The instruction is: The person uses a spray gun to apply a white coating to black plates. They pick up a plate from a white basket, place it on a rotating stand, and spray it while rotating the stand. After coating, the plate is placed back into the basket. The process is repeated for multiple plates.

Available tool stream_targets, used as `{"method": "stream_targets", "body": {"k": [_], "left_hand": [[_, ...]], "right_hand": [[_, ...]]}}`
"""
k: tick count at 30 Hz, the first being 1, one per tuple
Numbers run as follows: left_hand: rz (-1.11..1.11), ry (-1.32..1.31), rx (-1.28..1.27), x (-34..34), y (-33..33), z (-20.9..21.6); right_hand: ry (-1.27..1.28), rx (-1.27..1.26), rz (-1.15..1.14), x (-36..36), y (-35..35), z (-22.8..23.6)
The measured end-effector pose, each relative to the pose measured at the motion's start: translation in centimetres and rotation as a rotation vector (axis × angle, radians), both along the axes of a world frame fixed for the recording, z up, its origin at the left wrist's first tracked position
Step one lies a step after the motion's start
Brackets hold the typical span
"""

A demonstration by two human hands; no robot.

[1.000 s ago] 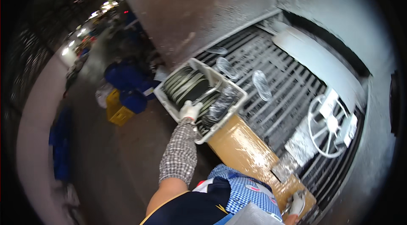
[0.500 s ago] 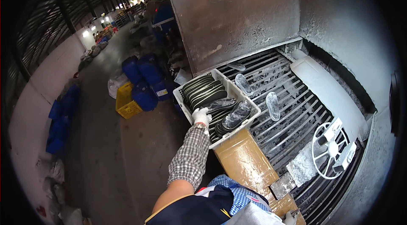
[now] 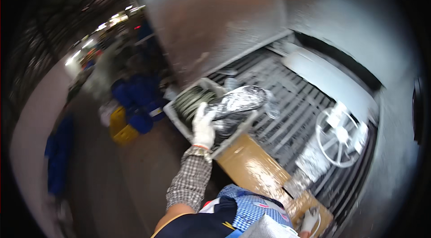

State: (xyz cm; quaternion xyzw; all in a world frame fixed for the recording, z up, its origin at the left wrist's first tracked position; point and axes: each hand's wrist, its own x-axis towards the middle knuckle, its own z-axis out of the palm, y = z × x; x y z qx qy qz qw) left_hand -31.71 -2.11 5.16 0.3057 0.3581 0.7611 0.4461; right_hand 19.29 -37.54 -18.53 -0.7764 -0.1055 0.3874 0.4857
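My left hand (image 3: 203,126), in a white glove, grips the near end of a dark, glossy shoe sole (image 3: 242,99) and holds it over the crate. The sole's far end reaches past the crate's right side and catches the light. Below it, the white plastic crate (image 3: 177,119) contains a row of dark soles (image 3: 193,101) with pale edges, plus more shiny ones partly covered by the held one. At the bottom right, my right hand (image 3: 310,220), also gloved, is closed beside a thin white hose (image 3: 318,225); what its fingers hold is not discernible.
A slatted metal grate (image 3: 269,81) in a whitened booth carries a pale-dusted sole (image 3: 231,84). A white handwheel (image 3: 342,135) stands at right. Taped cardboard (image 3: 251,157) lines the near edge. Blue drums (image 3: 139,99) and a yellow crate (image 3: 121,126) stand on the floor at left.
My left hand has lifted a glossy sole up from the crate and swung its far end rightward. The view has shifted and blurred; more of my right hand shows.
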Motion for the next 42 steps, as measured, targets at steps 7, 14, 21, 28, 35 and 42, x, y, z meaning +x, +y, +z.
{"method": "stream_targets", "body": {"k": [7, 14, 21, 28, 35, 42], "left_hand": [[-0.558, -0.039, -0.013, 8.7, -0.3, 5.0], [-0.844, 0.045, -0.006, 21.2, 4.2, 9.6], [-1.106, 0.187, 0.009, 33.8, 7.0, 11.5], [-1.162, 0.31, 0.032, 39.1, 9.4, 10.5], [-1.181, 0.3, -0.032, 40.3, 9.6, 10.3], [-1.136, 0.523, -0.035, 40.3, 10.9, 8.8]], "right_hand": [[-0.364, 0.092, -0.021, -2.0, 0.6, -1.8], [-0.379, -0.064, -0.046, -3.0, 1.0, -1.1], [-0.186, -0.03, -0.111, -3.8, 1.4, 2.9], [-0.305, -0.088, -0.089, -3.8, 1.7, 3.0], [-0.382, -0.113, -0.073, -3.6, 1.3, 1.4], [-0.383, -0.067, -0.064, -3.6, 1.5, 1.3]]}}
